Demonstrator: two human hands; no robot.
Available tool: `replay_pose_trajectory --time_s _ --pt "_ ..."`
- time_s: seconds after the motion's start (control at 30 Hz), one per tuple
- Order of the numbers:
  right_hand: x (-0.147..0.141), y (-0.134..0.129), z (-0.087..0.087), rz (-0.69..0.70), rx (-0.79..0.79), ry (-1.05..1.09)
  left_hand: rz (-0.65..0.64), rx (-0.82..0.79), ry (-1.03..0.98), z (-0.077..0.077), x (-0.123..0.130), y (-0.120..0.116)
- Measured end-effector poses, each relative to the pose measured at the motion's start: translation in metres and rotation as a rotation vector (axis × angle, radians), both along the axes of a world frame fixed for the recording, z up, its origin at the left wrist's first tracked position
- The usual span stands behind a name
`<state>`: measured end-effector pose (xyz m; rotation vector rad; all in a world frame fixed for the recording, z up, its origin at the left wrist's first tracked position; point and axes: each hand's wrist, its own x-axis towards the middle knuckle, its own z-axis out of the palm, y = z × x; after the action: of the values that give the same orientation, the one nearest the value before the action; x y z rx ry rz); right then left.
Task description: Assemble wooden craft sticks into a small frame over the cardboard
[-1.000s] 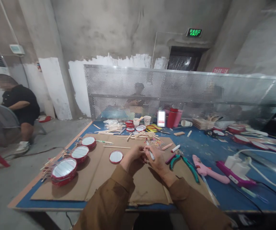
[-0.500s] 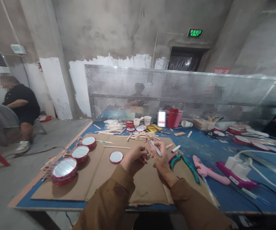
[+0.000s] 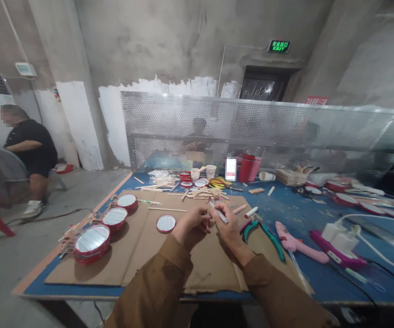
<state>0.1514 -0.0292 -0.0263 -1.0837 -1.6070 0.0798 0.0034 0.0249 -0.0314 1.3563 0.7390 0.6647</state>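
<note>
My right hand [image 3: 228, 228] grips a slim grey-white, pen-shaped tool [image 3: 220, 213], its far end pointing up and left toward my other hand. Close beside it, my left hand [image 3: 197, 219] has its fingers pinched together; whatever they hold is too small or hidden to name. Both hands are just above a brown cardboard sheet [image 3: 138, 255]. Left of them lies a small round red-rimmed disc [image 3: 166, 223] with a pale top. One thin wooden stick [image 3: 167, 209] rests behind that disc.
Along the left edge stand red-rimmed drum-like pieces [image 3: 92, 240] with sticks attached. Teal-handled pliers [image 3: 270, 239], a pink glue gun [image 3: 299, 246] and a purple power strip [image 3: 337, 250] lie to the right. Loose sticks [image 3: 197, 195], cups [image 3: 211, 171] and a red bottle [image 3: 246, 168] are farther back.
My right hand has shifted slightly left and the tool has come closer to my left fingers. The objects on the table have stayed in place.
</note>
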Motion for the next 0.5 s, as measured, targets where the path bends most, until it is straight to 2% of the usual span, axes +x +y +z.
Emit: replay_pose_trajectory --time_s 0.13,0.37,0.5 --pt "0.0005 0.0003 0.0002 -0.006 0.003 -0.007 0.004 -0.017 0.044 0.0011 0.0001 0.0004" --pt "0.0002 0.0007 0.0008 -0.026 0.017 -0.009 0.046 -0.015 -0.045 -0.0058 0.0011 -0.0006" --pt "-0.0002 0.0004 0.0011 -0.020 0.015 0.001 -0.003 -0.009 -0.003 -0.0061 0.0004 0.0015"
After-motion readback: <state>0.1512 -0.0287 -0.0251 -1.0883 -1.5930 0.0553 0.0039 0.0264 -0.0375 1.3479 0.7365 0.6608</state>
